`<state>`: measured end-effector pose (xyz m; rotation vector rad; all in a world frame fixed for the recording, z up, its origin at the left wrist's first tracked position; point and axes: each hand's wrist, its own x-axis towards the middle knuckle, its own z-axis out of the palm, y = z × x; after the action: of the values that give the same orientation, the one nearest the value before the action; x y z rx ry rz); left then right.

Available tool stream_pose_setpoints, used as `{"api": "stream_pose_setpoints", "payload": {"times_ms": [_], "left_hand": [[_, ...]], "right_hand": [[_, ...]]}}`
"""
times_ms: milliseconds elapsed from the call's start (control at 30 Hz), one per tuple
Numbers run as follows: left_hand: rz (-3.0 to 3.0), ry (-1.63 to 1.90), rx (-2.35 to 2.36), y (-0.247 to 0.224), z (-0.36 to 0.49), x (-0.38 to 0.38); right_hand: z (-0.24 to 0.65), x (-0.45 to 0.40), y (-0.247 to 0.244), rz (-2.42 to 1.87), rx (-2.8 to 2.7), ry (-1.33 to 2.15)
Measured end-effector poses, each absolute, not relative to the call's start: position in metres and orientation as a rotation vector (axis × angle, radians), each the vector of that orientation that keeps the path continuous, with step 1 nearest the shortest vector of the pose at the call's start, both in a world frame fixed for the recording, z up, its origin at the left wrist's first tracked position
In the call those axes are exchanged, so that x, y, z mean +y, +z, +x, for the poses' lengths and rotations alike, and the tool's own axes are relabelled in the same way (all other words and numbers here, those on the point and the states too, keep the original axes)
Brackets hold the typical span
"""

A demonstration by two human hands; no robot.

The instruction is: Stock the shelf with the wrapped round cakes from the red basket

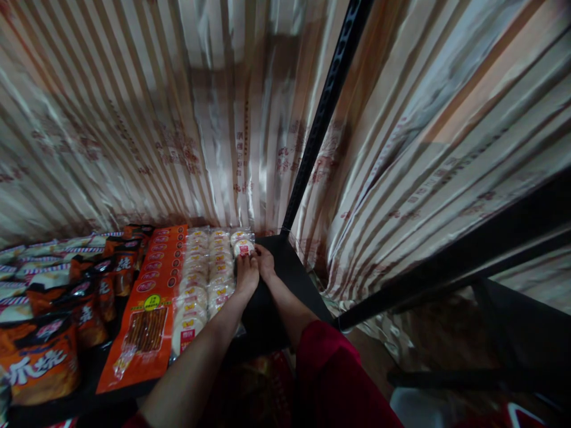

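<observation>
Orange bags (42, 362) occupy the near left of the shelf (294, 261), beside a flat orange pack (151, 279). Next are the cake rows (193, 297). Left hand (247, 274) and right hand (266, 261): fingers bent at the near edge of a cake packet (243, 247); grip cannot be confirmed. Judged step: positioning the packet. Next move requires light, even alignment. Behind: curtain (214, 89).

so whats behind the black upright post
Striped, folded curtain with reddish printing shows on both sides of the post. Whatever lies directly behind it, or beyond the curtain, is covered.
</observation>
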<state>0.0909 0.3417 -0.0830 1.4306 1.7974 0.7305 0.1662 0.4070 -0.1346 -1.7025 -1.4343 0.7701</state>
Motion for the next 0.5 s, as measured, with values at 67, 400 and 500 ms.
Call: {"api": "stream_pose_setpoints", "payload": {"times_ms": [67,400,500], "left_hand": [[1.442,0.729,1.798,-0.0816,0.0903,0.3422],[1.486,0.683,1.843,-0.0839,0.0888,0.3486],[1.537,0.693,1.848,-0.0871,0.0895,0.3502]], "right_hand": [[0.1655,0.4085,-0.1338,-1.717,-1.45,0.75],[0.1632,0.4081,-0.1349,-1.7,-1.548,0.674],[0.1624,0.4076,-0.1375,-1.685,-1.554,0.639]]}}
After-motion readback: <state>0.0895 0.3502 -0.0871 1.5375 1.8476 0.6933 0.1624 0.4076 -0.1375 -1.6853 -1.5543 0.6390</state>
